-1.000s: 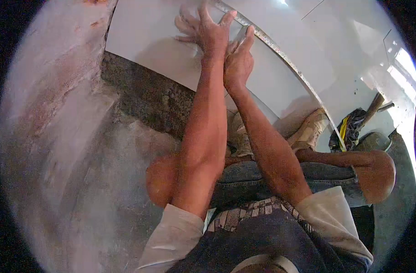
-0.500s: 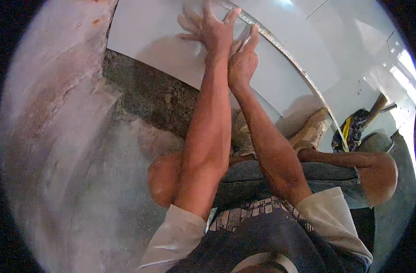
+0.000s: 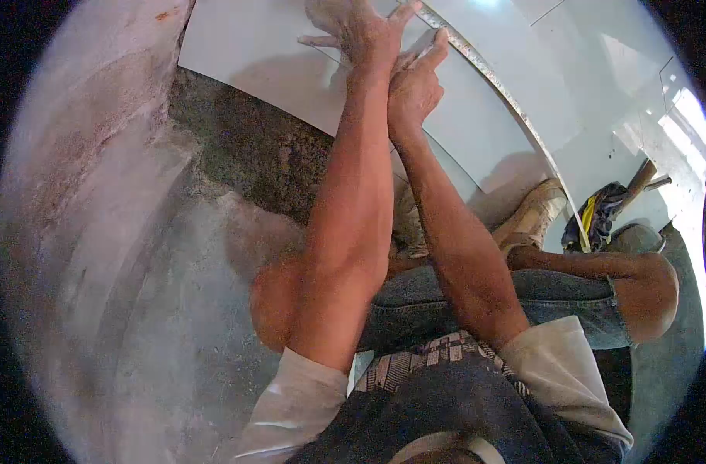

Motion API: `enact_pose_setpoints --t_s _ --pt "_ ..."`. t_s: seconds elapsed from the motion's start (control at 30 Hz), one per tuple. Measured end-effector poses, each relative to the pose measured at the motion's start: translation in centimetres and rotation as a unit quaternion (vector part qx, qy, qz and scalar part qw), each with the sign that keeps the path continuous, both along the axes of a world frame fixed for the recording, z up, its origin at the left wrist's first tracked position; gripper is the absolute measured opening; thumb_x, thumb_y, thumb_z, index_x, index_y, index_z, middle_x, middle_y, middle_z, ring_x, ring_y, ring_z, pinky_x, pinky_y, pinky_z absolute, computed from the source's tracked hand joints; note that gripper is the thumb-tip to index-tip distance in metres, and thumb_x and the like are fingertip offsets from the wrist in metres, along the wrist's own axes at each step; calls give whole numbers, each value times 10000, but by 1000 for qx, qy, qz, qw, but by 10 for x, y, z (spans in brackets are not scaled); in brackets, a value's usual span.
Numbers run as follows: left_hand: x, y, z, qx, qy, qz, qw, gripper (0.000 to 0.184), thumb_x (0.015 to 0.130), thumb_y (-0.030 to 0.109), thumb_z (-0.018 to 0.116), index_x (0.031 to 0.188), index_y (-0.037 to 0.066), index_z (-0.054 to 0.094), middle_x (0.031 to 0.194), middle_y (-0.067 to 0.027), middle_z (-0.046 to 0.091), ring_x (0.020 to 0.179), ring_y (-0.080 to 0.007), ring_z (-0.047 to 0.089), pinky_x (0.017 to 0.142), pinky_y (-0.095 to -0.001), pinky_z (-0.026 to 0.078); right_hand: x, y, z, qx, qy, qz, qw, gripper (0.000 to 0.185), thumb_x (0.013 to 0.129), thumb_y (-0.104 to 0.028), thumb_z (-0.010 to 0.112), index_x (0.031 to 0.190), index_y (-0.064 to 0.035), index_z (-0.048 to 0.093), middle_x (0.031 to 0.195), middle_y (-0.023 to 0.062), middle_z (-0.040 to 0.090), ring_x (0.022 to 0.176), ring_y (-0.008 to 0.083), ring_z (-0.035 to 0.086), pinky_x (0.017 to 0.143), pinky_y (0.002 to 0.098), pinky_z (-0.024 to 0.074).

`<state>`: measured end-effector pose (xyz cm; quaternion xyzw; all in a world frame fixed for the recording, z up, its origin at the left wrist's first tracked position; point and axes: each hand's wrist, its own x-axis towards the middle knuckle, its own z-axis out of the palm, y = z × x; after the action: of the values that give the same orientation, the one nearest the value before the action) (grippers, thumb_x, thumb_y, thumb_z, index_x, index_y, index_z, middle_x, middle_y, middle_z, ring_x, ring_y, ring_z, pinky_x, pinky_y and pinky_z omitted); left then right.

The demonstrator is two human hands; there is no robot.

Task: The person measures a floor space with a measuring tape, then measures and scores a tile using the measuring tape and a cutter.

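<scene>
Pale tiles (image 3: 244,54), fingers (image 3: 441,45) at measuring strip (image 3: 498,83), markings (image 3: 476,62) unreadable

Measuring strip (image 3: 510,99): long, narrow, pale, fine dark markings; appears bowed, runs diagonally from top edge of view down to the right; pale slab (image 3: 244,46): smooth, flat, lies at upper left, straight lower edge slanting down rightward, partly shadowed.

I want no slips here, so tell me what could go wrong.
The ruler might swing if bumped: the left hand and right hand sit near its upper stretch, while its lower end, by the right shoe and dark bundle, looks unheld. The right hand's fingertip, at the ruler's edge, could slip.
</scene>
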<state>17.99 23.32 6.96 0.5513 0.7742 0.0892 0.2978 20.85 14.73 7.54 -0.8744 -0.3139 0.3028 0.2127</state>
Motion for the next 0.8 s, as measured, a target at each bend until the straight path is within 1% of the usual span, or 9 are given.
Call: enact_pose_setpoints --t_s 0.03,0.13,0.23,0.33,0.43,0.53,0.67,0.73,0.8 --pt "-1 0 -1 1 0 -4 1000 873 782 473 851 1496 257 397 1663 -242 85 1533 -474 34 1088 -842 17 -2 0 -1 -2 -4 -8 1000 749 946 -259 654 1554 -101 246 837 102 717 772 339 677 779 481 415" --pt "-2 1 0 -7 4 -5 1000 907 780 458 859 1515 250 372 1667 -242 73 1534 -471 22 1093 -839 10 -3 2 6 -4 35 -34 999 739 961 -274 640 1560 -132 232 837 111 717 776 360 674 804 493 413" --pt "-2 1 2 -12 7 -3 1000 916 784 446 860 1525 243 362 1670 -239 64 1535 -469 19 1091 -840 7 -4 2 0 -9 37 -35 999 768 959 -285 646 1567 -140 200 828 118 714 782 357 674 827 485 404" --pt "-2 5 7 -10 -9 -2 1000 910 789 443 858 1526 238 365 1671 -241 60 1535 -468 17 1084 -844 2 -9 3 -5 18 -7 -35 999 776 963 -287 642 1572 -147 181 824 95 716 779 339 680 817 474 399" --pt "-3 2 5 3 -6 -10 1000 909 790 448 857 1527 234 369 1669 -249 60 1534 -473 14 1076 -848 -5 -10 8 0 -72 42 -78 993 769 966 -273 633 1570 -130 180 813 97 715 781 326 687 811 467 412" --pt "-5 0 4 -2 7 -11 1000 910 789 452 856 1526 228 372 1668 -255 58 1533 -478 10 1073 -850 -9 -8 3 2 7 6 -33 999 733 970 -256 613 1559 -90 211 787 118 709 768 348 690 793 477 430" --pt "-3 5 6 -19 -5 -1 1000 919 785 459 858 1526 230 366 1672 -252 52 1533 -478 2 1071 -851 -12 -4 7 6 -19 20 -33 999 718 971 -252 602 1551 -53 228 751 139 698 745 362 691 782 480 441" --pt "-5 1 1 2 -11 -6 1000 931 782 466 859 1529 232 355 1673 -251 46 1534 -477 -5 1071 -851 -16 -2 9 9 -49 41 -40 997 716 974 -252 597 1554 -51 227 741 139 697 727 368 691 777 490 452" --pt "-5 0 -3 8 -10 -8 1000 943 779 470 859 1533 234 344 1674 -251 42 1534 -478 -10 1071 -851 -17 -4 5 8 -21 26 -32 999 719 976 -245 596 1558 -49 221 741 146 696 728 363 692 776 500 472"
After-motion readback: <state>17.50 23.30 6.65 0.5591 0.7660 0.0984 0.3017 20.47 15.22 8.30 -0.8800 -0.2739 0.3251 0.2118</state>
